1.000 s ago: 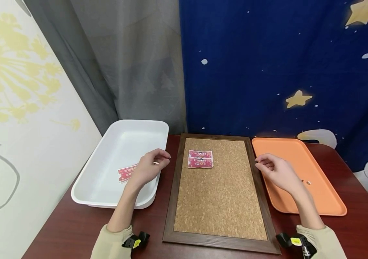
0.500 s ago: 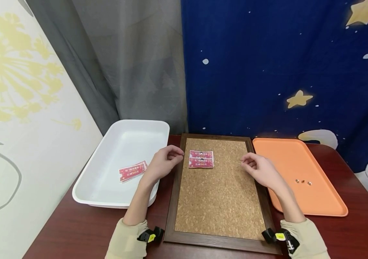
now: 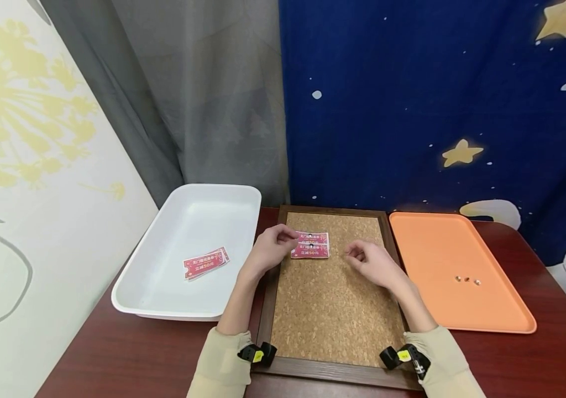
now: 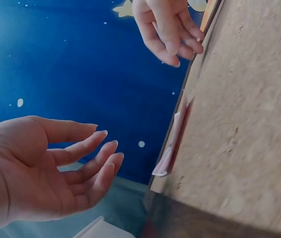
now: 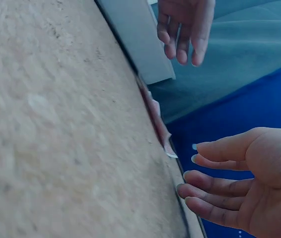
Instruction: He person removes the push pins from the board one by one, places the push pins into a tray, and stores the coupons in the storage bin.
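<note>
your left hand and right hand both loose over the corkboard, reddish wood-look table, starry blue curtain behind

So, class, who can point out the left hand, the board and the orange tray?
Left hand (image 3: 269, 249): head view, on the middle of the hand.
Board (image 3: 335, 318): head view, on its bare cork.
Orange tray (image 3: 444, 240): head view, on its bare floor.
</note>
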Tool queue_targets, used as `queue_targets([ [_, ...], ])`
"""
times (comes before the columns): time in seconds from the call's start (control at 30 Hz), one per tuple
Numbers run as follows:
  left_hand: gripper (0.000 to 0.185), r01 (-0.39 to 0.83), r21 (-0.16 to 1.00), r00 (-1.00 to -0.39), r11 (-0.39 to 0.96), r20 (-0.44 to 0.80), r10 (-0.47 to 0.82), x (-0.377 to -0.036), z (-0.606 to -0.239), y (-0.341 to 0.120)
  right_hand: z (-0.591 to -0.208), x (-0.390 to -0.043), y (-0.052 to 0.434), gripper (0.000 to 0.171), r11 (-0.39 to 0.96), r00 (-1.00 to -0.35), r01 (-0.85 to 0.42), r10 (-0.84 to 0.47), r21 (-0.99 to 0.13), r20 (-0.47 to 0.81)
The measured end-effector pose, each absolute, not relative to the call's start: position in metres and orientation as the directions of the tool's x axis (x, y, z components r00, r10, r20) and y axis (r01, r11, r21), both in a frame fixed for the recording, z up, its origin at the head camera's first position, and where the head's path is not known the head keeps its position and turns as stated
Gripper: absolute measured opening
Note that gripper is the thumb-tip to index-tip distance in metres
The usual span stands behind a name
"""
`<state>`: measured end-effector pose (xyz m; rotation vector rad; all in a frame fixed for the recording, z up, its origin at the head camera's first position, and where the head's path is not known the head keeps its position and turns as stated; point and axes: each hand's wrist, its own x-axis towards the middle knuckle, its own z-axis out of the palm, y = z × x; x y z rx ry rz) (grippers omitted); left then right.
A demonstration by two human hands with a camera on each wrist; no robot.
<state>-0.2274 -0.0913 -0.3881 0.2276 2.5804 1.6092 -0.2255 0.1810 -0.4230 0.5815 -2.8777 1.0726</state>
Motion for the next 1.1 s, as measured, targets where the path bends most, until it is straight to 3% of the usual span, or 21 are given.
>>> queue_targets([
  [0.3,0.014,0.041,0.877,-0.990,0.479,-0.029,0.138,-0.238,-0.403,-0.078,-0.428,-0.242,0.167,0.009,0.705,-0.925,-0.359,-0.357,-0.611,0.132],
  [0.73,0.030,-0.027,0.853,-0.995,0.521,-0.072,0.067,-0.250,-0.421,-0.072,-0.422,-0.260,0.139,0.008,0.710,-0.907,-0.404,-0.395,-0.578,0.149],
  [1.1,0.028,-0.071,0.875,-0.989,0.480,-0.123,0.077,-0.252,-0.429,-0.075,-0.431,-0.273,0.118,0.006,0.718,-0.897,-0.414,-0.427,-0.560,0.115],
])
